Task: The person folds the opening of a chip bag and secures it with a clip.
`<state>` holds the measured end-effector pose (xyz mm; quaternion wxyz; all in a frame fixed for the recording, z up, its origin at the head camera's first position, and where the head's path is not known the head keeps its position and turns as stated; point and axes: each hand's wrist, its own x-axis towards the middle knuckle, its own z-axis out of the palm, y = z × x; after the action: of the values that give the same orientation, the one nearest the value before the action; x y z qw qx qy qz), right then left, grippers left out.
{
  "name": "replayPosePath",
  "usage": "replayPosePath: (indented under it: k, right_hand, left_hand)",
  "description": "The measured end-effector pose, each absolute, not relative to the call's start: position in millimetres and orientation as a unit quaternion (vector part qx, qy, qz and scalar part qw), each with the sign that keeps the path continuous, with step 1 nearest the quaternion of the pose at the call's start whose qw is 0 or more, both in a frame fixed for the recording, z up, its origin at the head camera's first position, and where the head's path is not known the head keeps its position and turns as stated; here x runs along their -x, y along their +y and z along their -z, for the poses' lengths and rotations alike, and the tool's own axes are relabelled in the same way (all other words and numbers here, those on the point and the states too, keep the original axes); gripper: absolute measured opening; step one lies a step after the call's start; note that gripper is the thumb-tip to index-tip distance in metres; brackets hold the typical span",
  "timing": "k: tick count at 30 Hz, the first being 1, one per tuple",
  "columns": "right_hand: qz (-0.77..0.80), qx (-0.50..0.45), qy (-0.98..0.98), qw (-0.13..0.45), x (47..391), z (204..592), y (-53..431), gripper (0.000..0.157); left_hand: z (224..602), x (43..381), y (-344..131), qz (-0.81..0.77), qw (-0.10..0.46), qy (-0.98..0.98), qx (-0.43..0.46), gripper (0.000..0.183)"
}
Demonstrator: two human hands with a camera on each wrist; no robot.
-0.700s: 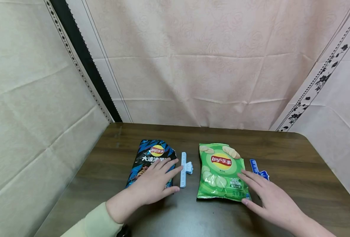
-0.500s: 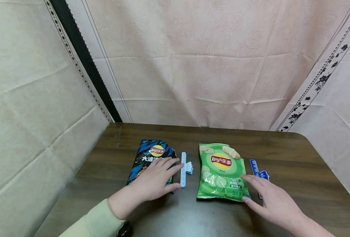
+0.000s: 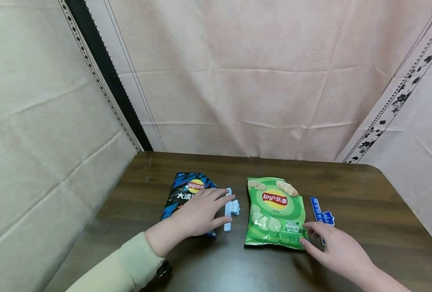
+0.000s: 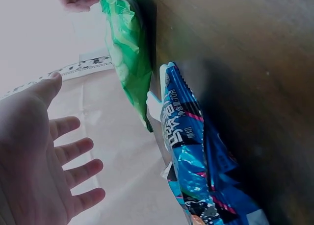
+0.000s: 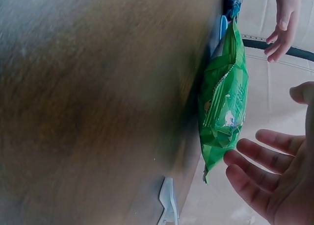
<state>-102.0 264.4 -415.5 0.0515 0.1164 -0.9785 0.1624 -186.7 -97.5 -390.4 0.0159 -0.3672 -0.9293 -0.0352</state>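
The left hand (image 3: 200, 211) is hovering over the blue-and-black chip bag (image 3: 177, 198), fingers loosely spread and gripping nothing; the left wrist cam is showing a gap between them. The right hand (image 3: 338, 247) is hanging by the right side of the green chip bag (image 3: 274, 215), fingers relaxed and not wrapped round anything, though I can't tell if the tips are touching it. Both bags are lying on the brown worktop (image 3: 216, 263), a bit in from its far edge: blue-and-black left of the middle, green just right of it. A light blue clip (image 3: 234, 207) is lying between the bags, and a dark blue clip (image 3: 320, 213) is sitting past the green one, toward the worktop's right edge. Pale pink cloth (image 3: 260, 89) is hanging behind the far edge.
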Motion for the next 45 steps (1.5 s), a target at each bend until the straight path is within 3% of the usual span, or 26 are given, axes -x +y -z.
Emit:
replayPosePath:
  k: [21, 26, 34, 45]
  right_hand:
    - [-0.161, -0.056, -0.985, -0.005, 104.6, 419.3, 264.9, 0.025]
    - [-0.149, -0.038, -0.988, -0.030, 105.4, 420.9, 264.9, 0.029]
    - [-0.125, -0.012, -0.988, -0.094, 112.6, 424.5, 268.0, 0.050]
    - [-0.109, -0.011, -0.988, -0.110, 113.8, 426.7, 266.0, 0.055]
  left_hand:
    - [380.3, 213.8, -68.2, 0.051, -0.015, -0.948, 0.314, 0.063]
    - [380.3, 222.0, -55.7, 0.046, -0.020, -0.954, 0.295, 0.059]
    - [380.1, 236.0, -31.7, 0.041, -0.031, -0.959, 0.280, 0.055]
    - [382.8, 262.3, -8.2, 0.031, -0.092, -0.966, 0.239, 0.052]
